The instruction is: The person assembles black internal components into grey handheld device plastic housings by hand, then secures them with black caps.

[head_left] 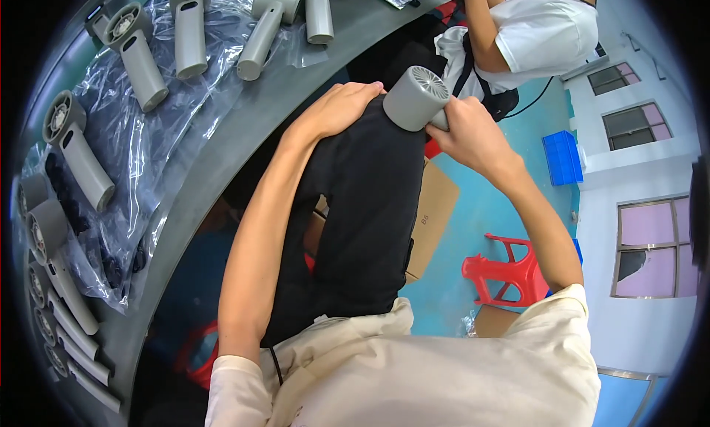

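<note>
A grey hair dryer [416, 99] with a round, slatted grille at one end of its barrel rests against my black-trousered right knee. My right hand [473, 135] is closed around its handle, most of which is hidden by the fingers and the barrel. My left hand [339, 110] lies flat over my other knee, fingers stretched out, holding nothing. On the grey table beside it, the nearest hair dryer body [264, 31] lies with its handle pointing toward me.
Several similar grey bodies [80, 161] lie along the curved table [196, 161] on clear plastic sheeting [159, 131]. A co-worker in a white shirt [543, 28] sits at the upper right. A red stool [510, 272], a cardboard piece [433, 220] and a blue crate [562, 158] are to my right.
</note>
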`<state>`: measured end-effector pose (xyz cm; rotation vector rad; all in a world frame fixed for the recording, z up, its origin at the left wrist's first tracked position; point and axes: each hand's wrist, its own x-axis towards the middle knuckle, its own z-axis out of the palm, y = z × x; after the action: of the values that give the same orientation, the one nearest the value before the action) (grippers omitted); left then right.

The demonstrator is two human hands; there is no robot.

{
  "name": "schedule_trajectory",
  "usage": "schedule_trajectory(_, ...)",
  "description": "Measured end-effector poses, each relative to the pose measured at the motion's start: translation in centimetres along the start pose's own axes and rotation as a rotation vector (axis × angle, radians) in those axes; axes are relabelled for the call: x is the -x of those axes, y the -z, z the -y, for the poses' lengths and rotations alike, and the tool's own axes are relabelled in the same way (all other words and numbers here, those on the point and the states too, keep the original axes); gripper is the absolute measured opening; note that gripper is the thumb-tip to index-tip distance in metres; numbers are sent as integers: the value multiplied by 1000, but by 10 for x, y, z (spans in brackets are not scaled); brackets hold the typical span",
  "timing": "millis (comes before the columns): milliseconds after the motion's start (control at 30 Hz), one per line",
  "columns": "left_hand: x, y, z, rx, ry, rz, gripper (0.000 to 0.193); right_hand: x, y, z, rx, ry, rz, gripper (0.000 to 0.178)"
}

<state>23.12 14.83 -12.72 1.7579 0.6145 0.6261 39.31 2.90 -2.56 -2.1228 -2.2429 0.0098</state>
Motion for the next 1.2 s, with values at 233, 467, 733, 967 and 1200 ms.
schedule_trajectory(233, 0, -5, 13, -179, -256, -81, 40, -20, 19, -14, -99, -107, 167, 28)
schedule_trajectory(467, 3, 1, 6, -283, -132, 15, 31, -25, 12, -15, -156, -155, 229, 34)
schedule_trajectory(733, 9, -2, 5, -278, -153, -29, 32, -20, 83, -22, -286, -264, -178, 44)
schedule_trajectory(967, 11, -2, 2, -64, -149, -116, 39, -27, 61, -42, -116, -276, -102, 34)
schedule_trajectory(1200, 13, 3, -9, -62, -168, -117, 39, -12, 24, -32, -33, -117, 115, 32)
